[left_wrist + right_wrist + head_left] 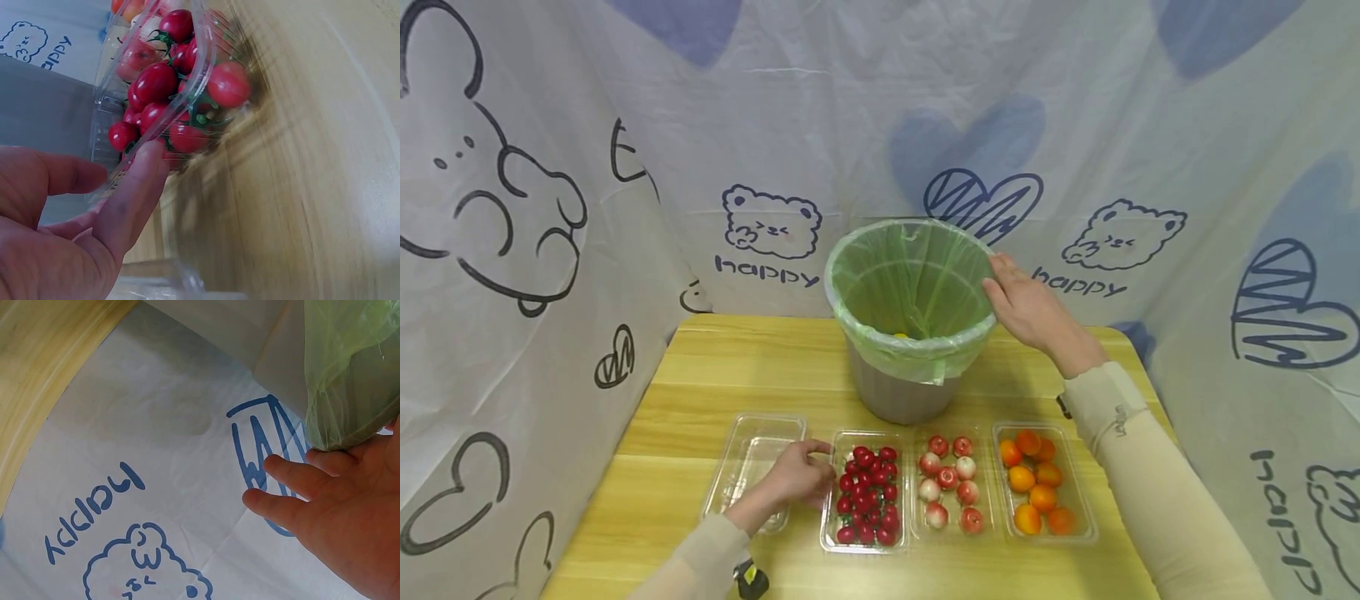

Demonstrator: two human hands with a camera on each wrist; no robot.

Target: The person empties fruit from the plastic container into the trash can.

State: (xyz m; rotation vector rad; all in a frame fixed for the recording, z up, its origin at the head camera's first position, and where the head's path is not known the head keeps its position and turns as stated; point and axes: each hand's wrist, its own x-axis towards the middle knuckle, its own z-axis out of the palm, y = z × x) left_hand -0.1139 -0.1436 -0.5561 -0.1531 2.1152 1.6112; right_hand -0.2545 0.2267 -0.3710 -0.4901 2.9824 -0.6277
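Note:
My left hand (801,477) is at the left edge of a clear plastic box of cherry tomatoes (867,497). In the left wrist view its fingers (134,194) are loosely bent, and one fingertip meets the box wall. My right hand (1033,310) rests against the right rim of a grey trash can (895,396) lined with a green plastic bag (917,292). From the right wrist, its fingers (300,478) look spread and fairly straight beside the bag; the thumb's contact is hidden there. Something small and yellow (901,336) shows inside the can.
Right of the tomatoes stand a clear box of red-and-white round fruits (947,477) and one of orange fruits (1042,498). A clear box (763,454) without visible contents lies partly under my left forearm. Printed curtains (865,125) surround the wooden table (760,358).

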